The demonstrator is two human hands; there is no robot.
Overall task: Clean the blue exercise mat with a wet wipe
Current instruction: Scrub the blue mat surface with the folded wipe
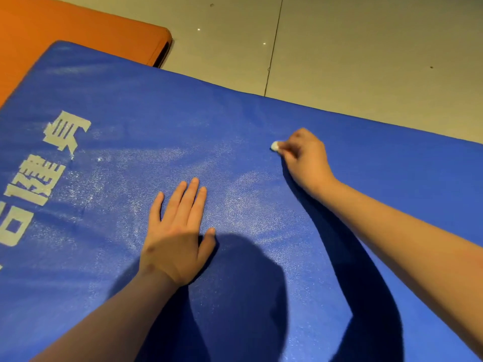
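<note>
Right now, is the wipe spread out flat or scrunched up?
Scrunched up: the wet wipe is a small white wad pinched in the right hand.

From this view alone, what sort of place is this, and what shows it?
Probably a gym or exercise room: a blue mat with printed lettering, an orange mat, and bare tiled floor.

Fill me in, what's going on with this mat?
A person is cleaning the blue mat. The right hand pinches a small balled-up wet wipe against the mat near its far edge. The left hand lies flat on the mat, fingers straight. Whitish residue shows across the middle and around the grey printed characters. An orange mat lies beyond on the floor.
</note>
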